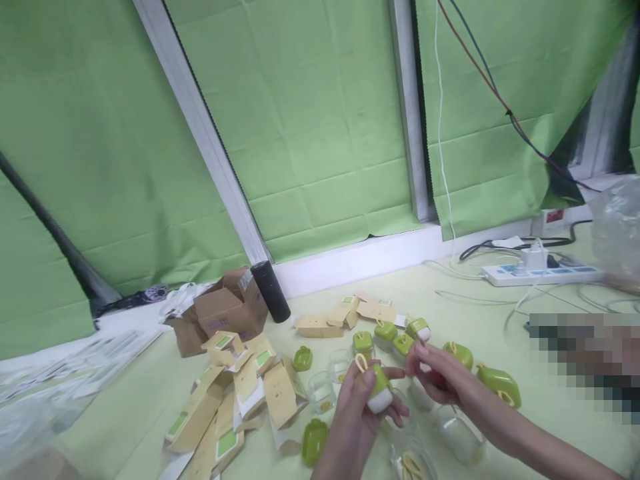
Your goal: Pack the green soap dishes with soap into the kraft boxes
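My left hand (356,400) is wrapped round a small jar (381,387) with a green lid, a whitish lower part and a yellow loop on top. The jar tilts between thumb and fingers. Just to its right, my right hand (435,370) has its fingertips drawn together; whatever they hold, if anything, is too small or hidden to name. Behind the hands stand several like jars with green lids (385,331). Clear cups (321,392) stand left of my left hand, and a clear container (457,433) lies below my right forearm. Loose green lids (315,441) rest on the table.
Flattened tan cartons (240,393) are heaped on the left. Behind them are an open cardboard box (227,307) and a black cylinder (271,291). A power strip (543,275) with cables lies at the back right, near a clear plastic bag (617,223).
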Available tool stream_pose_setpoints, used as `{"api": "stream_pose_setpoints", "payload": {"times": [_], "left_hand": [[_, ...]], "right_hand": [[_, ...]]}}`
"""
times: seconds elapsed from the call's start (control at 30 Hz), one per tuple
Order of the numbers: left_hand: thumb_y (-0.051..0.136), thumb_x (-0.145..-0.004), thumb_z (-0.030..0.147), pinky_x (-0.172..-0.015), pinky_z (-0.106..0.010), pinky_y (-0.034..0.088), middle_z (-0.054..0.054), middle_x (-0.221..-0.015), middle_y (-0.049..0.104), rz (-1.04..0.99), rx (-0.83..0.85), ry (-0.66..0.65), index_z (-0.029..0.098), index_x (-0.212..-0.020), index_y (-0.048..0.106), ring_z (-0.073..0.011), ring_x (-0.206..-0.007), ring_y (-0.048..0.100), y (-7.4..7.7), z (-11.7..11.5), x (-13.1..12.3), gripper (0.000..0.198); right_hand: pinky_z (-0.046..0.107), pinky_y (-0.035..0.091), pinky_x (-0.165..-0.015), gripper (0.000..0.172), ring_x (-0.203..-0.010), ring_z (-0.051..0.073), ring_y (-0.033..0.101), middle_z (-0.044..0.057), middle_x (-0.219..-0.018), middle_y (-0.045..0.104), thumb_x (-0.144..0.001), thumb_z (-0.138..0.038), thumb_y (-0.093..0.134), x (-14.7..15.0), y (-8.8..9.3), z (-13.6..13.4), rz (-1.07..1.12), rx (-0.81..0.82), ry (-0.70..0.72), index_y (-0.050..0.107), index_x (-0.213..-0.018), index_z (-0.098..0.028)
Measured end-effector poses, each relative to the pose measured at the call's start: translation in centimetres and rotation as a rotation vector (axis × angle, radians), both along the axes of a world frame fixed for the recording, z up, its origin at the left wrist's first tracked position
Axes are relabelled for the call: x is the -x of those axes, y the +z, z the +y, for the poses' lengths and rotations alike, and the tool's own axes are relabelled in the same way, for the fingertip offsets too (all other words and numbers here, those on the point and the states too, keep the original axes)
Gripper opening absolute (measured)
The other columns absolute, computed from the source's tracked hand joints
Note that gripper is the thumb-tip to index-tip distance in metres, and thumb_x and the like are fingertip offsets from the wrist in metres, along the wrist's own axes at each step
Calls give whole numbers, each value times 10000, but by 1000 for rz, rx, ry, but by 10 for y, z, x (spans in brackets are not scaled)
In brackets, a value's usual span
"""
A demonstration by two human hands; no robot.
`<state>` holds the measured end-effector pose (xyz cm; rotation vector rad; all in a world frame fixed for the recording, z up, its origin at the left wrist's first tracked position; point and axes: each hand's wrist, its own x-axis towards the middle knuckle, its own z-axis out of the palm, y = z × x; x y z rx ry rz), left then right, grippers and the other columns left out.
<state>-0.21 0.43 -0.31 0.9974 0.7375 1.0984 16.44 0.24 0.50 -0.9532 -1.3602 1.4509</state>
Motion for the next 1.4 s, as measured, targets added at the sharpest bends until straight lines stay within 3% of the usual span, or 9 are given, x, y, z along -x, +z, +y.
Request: {"api": "stream_pose_setpoints", "payload": {"times": [0.1, 0.2, 0.33, 0.57, 0.73, 1.0, 1.17, 1.3, 1.4], "left_hand": [[606, -729, 525, -465, -215, 352, -32, -783, 619, -212, 81, 63, 178, -967, 482, -96, -508, 527, -13, -2, 3, 438], [724, -642, 452, -439, -188, 308, -10, -815, 608, -266, 82, 91, 189, -954, 503, -51, -478, 473, -18, -5, 6, 464], [768, -630, 273, -582, -235, 401, -12, -849, 607, -198, 92, 128, 196, -1037, 520, -95, -601, 552, -15, -10, 7, 483], [769, -621, 343, -654, -263, 387, -62, -857, 646, -164, 60, 130, 166, -1051, 550, -163, -758, 570, -16, -11, 5, 513], [785, -590, 283, -796, -321, 409, -45, -883, 647, -117, 40, 130, 195, -1020, 527, -172, -779, 597, -15, -14, 2, 509], [724, -641, 256, -522, -224, 404, 18, -706, 613, 190, -193, 230, 234, -914, 424, -100, -518, 524, -23, -15, -5, 406], [715, -627, 206, -498, -196, 361, 46, -660, 565, 271, -218, 214, 237, -937, 420, -94, -524, 508, -19, -18, -9, 429], [743, -598, 238, -582, -217, 399, 4, -828, 594, 263, -187, 127, 240, -1001, 408, -124, -655, 549, -11, -19, -1, 524], [727, -633, 399, -640, -247, 414, -20, -893, 577, 170, -78, 131, 233, -1046, 404, -152, -734, 556, -11, -19, 2, 550]], "right_hand": [[231, 171, -473, 455, -496, 91, 222, -78, -576, 267, -889, -577, 342, 4, -8, -5, 26, 117, 166, 417, -648, -199], [235, 132, -466, 430, -485, 88, 197, -82, -558, 240, -891, -538, 352, 10, -9, -12, -18, 198, 245, 414, -638, -197], [233, 118, -451, 408, -490, 81, 226, -66, -568, 334, -799, -544, 517, 19, -9, -15, -45, 230, 197, 460, -614, -185], [221, 104, -399, 520, -401, 56, 184, -101, -484, 305, -721, -711, 500, 23, -26, -4, -58, 140, 191, 467, -654, -196], [224, 84, -418, 509, -432, 59, 172, -100, -513, 276, -718, -694, 529, 24, -21, -7, -25, 198, 141, 444, -646, -197], [225, 85, -417, 499, -424, 44, 167, -105, -493, 335, -671, -633, 636, 24, -18, -10, 86, 160, 187, 423, -595, -189], [231, 69, -412, 512, -412, 54, 120, -124, -446, 255, -689, -595, 643, 20, -21, -9, 99, 222, 168, 325, -566, -212], [208, 190, -451, 448, -480, 77, 259, -87, -524, 318, -733, -568, 614, 14, -19, -6, -17, 47, 115, 398, -592, -202], [209, 286, -524, 377, -556, 91, 355, -63, -685, 430, -684, -474, 707, 13, -23, -5, -166, -76, 60, 544, -905, -216]]}}
